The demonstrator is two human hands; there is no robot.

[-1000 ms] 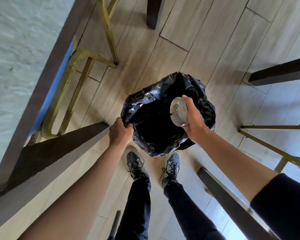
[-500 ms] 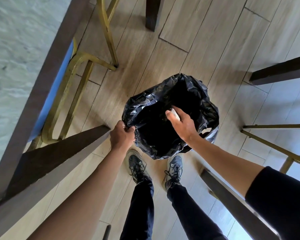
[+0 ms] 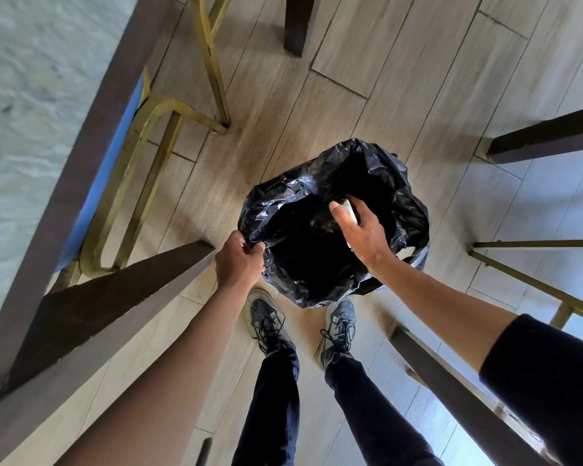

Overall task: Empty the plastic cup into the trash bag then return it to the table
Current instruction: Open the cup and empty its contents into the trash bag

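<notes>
Since a second before, tipped plastic cup, clamped in right hand, deeper into black trash bag, rim pinched by left hand; emptying probably underway.

Black trash bag; blue chair seat; gold legs.

No text, label, brand, number or sign is showing legibly anywhere in the view.
</notes>
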